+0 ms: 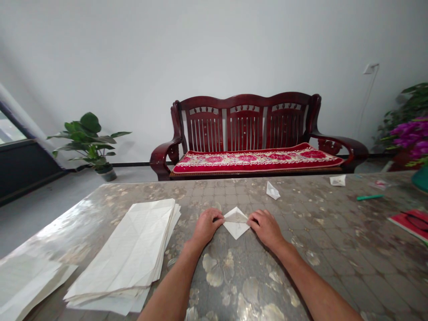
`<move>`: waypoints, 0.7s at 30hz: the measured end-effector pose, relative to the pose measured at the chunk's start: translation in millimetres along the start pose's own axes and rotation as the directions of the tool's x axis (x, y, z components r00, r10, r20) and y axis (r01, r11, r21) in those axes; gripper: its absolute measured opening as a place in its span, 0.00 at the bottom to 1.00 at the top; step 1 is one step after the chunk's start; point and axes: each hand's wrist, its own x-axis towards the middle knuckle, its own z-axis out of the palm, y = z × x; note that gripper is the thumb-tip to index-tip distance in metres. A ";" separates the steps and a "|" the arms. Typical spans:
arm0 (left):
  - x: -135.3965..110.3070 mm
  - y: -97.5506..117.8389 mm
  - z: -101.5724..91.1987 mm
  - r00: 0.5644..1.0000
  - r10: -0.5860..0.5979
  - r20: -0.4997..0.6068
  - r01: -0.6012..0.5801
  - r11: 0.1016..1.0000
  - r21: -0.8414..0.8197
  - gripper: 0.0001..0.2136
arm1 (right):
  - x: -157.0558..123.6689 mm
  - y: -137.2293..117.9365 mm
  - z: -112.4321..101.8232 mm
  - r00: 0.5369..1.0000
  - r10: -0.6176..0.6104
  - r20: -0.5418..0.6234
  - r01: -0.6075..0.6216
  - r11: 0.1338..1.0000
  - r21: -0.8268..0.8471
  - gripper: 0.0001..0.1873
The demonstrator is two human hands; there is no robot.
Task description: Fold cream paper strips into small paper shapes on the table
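Observation:
A small white sheet of paper folded into a diamond (236,228) is between my hands, just over the patterned tabletop. My left hand (209,223) pinches its left corner between thumb and fingers. At the opposite corner my right hand (265,226) grips the paper the same way. A crease or opening runs across the diamond's middle, from one hand to the other. Beyond my right hand stands a folded paper boat (273,191). Another folded white paper piece (337,180) sits farther right near the table's far edge.
On the left lie a thick stack of white paper (123,249) and more loose sheets (26,285). To the right are a green pen (369,197), a red book (406,223) with glasses on it, and purple flowers (411,136). A wooden bench (242,129) stands behind the table.

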 end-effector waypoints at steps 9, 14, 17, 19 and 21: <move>2.6 7.2 -2.9 1.000 -0.021 0.020 0.016 0.977 0.212 0.06 | -0.4 -2.4 -3.5 1.000 0.004 -0.019 -0.008 0.972 -0.237 0.09; 2.4 11.7 -0.7 1.000 -0.022 0.014 0.015 0.938 0.346 0.09 | 1.3 -7.5 -4.5 1.000 0.026 -0.003 -0.026 0.943 -0.332 0.11; 2.3 14.2 0.0 0.999 -0.023 0.021 0.014 0.927 0.375 0.09 | 3.1 -10.6 -4.7 0.999 0.050 -0.003 -0.048 0.936 -0.350 0.12; 2.3 15.3 0.3 0.999 -0.026 0.024 0.015 0.925 0.380 0.09 | 4.4 -11.8 -4.2 0.998 0.067 -0.004 -0.064 0.933 -0.353 0.12; 2.5 15.6 0.8 0.999 -0.031 0.020 0.021 0.925 0.380 0.09 | 5.7 -12.3 -3.4 0.997 0.081 -0.003 -0.077 0.933 -0.352 0.11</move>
